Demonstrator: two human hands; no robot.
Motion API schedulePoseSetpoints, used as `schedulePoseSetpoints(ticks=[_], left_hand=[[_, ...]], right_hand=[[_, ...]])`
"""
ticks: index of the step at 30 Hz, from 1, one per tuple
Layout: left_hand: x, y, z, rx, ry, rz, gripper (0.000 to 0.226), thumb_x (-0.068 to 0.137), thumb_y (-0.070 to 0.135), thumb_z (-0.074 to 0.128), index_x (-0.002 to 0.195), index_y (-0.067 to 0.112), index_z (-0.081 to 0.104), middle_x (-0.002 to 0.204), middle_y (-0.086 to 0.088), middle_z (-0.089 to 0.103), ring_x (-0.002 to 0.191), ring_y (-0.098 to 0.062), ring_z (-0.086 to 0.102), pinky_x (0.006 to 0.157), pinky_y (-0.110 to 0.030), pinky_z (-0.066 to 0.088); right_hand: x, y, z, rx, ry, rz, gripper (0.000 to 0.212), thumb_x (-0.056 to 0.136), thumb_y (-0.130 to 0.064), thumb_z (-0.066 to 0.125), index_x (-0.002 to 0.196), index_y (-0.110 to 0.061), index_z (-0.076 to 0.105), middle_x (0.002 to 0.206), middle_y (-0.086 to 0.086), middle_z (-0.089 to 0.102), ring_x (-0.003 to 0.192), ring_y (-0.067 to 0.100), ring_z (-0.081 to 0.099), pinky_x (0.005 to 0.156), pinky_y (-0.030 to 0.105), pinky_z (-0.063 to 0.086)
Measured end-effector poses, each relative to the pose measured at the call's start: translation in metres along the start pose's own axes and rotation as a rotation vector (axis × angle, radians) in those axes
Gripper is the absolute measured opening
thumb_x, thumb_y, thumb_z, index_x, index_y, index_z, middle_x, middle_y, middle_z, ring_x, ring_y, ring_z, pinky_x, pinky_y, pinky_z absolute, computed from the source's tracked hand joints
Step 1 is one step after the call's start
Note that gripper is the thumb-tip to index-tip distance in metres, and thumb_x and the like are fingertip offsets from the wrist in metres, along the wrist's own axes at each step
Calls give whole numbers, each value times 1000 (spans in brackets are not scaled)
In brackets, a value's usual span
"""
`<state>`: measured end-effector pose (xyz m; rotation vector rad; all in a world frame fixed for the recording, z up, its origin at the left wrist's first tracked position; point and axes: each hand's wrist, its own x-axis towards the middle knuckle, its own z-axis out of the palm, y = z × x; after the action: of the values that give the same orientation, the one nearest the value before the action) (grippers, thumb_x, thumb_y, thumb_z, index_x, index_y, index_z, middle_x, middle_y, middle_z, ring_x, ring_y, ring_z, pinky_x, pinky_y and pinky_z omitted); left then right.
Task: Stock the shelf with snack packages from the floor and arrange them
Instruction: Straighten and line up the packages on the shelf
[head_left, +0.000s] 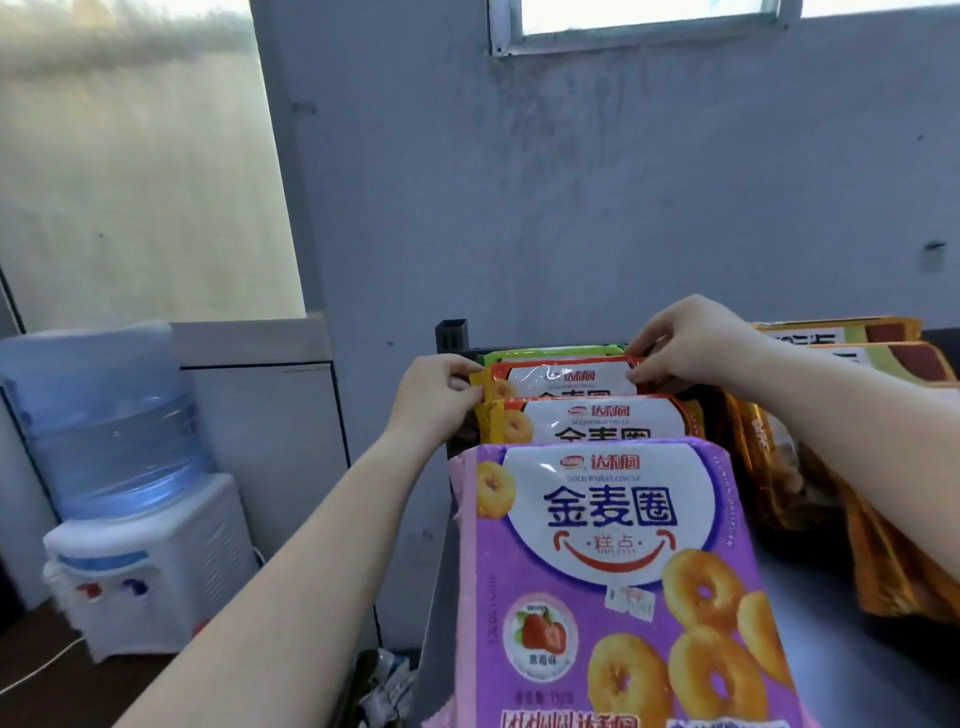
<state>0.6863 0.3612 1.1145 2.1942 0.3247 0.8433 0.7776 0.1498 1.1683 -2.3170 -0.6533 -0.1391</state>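
Orange snack package (563, 378) at 12 o'clock of row: left hand (434, 397), right hand (680, 345) pinch top corners. Risk: slippery film slips, package tips onto purple package (613, 561) at 6 o'clock.

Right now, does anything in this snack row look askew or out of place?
Mostly tidy. Both hands, left hand and right hand, pinch the second orange package. The brown packages beside the row lean over unevenly.
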Motion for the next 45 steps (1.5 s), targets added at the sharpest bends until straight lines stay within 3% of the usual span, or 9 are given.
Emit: schedulePoseSetpoints(ticks=[8, 12, 17, 22, 32, 36, 39, 42, 45], left_hand=[[-9, 0, -9, 48, 19, 58, 26, 88, 24, 59, 110, 10, 61, 96, -8, 67, 83, -19, 63, 64, -25, 52], [-27, 8, -24, 142, 77, 146, 18, 88, 35, 55, 94, 19, 62, 82, 2, 64, 73, -15, 60, 66, -26, 49], [-41, 19, -22, 79, -231, -6, 22, 83, 42, 60, 92, 22, 57, 86, 3, 64, 84, -15, 63, 60, -23, 52], [-44, 19, -19, -84, -214, 7, 25, 77, 33, 68, 95, 21, 56, 99, -6, 68, 91, -18, 67, 74, -25, 54], [-51, 20, -25, 6, -67, 57, 41, 79, 38, 66, 114, 20, 54, 96, -6, 69, 84, -19, 68, 57, -25, 55], [-72, 23, -38, 242, 15, 34, 48, 82, 53, 55, 119, 23, 49, 90, 5, 61, 87, -19, 65, 71, -39, 57], [-94, 26, -43, 324, -163, -117, 46, 78, 63, 49, 102, 24, 50, 83, 4, 68, 68, -13, 68, 53, -25, 50], [-107, 30, -36, 206, -350, -180, 37, 78, 55, 57, 98, 24, 50, 77, 5, 68, 60, -9, 67, 40, -19, 46], [-113, 32, -35, 54, -336, -154, 34, 76, 47, 63, 98, 24, 50, 82, 6, 66, 69, -10, 66, 43, -18, 51]], right_hand=[[-9, 0, -5, -312, 103, -83, 42, 76, -35, 72, 113, -18, 62, 119, 9, 64, 106, 25, 59, 87, 34, 48], [-31, -3, -20, -355, 109, -194, 30, 74, -42, 70, 94, -22, 60, 93, -1, 65, 85, 16, 57, 70, 29, 46], [-49, -4, -14, -348, -211, -131, 35, 73, -44, 71, 102, -25, 65, 94, -7, 64, 84, 13, 63, 62, 23, 55], [-49, -1, -9, -230, -94, -164, 29, 70, -35, 76, 93, -20, 71, 92, -2, 71, 78, 18, 69, 62, 24, 55], [-55, -5, -2, -363, 143, -291, 43, 73, -42, 71, 109, -19, 69, 108, -1, 65, 85, 11, 53, 73, 29, 45], [-78, -4, -12, -389, 266, -338, 36, 75, -45, 66, 101, -20, 63, 85, -5, 56, 76, 13, 52, 64, 27, 44], [-99, -3, -12, -468, 60, -226, 31, 77, -51, 60, 89, -23, 61, 76, -12, 56, 65, 2, 50, 53, 19, 39], [-112, -4, 3, -475, -207, -104, 34, 82, -53, 54, 102, -26, 56, 78, -12, 57, 59, 6, 61, 48, 19, 49], [-116, -2, 6, -294, -185, -70, 32, 83, -45, 59, 105, -22, 55, 82, -6, 60, 61, 9, 65, 45, 18, 53]])
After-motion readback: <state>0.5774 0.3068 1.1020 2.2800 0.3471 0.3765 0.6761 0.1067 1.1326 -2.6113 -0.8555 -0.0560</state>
